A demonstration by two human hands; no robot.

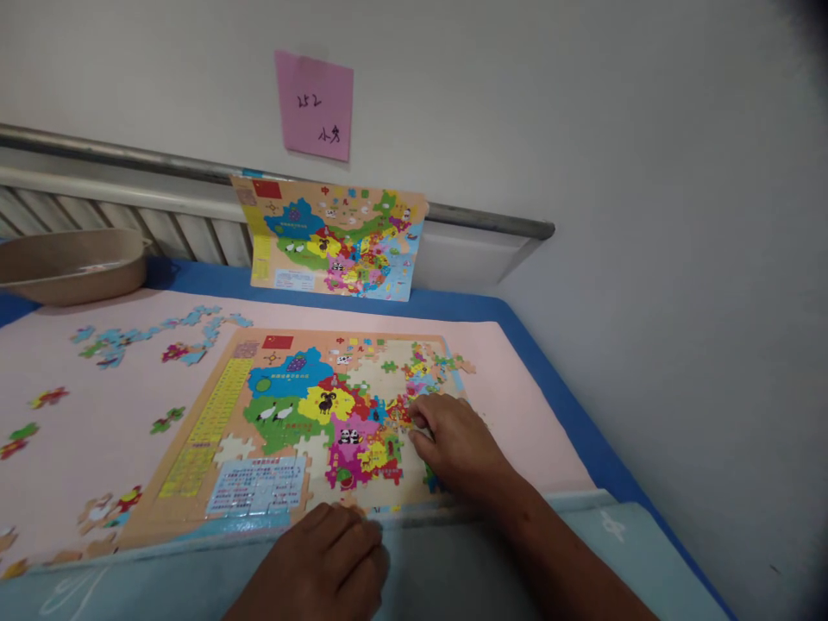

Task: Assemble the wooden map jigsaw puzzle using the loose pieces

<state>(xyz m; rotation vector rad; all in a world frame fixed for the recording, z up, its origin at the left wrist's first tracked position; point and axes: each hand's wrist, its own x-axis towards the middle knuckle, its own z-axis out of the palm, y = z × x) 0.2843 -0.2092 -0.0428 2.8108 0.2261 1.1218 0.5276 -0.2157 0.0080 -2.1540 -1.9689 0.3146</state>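
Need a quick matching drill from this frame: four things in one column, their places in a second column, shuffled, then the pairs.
Things
1. pink sticky note
2. reference map sheet
3. beige tray
4. right hand

Places
A. far left, at the mat's back edge
B. on the puzzle board, fingers at its right part
C. stuck on the wall above the rail
D. propped upright against the wall behind the board

Pairs: 1-C, 2-D, 3-A, 4-B
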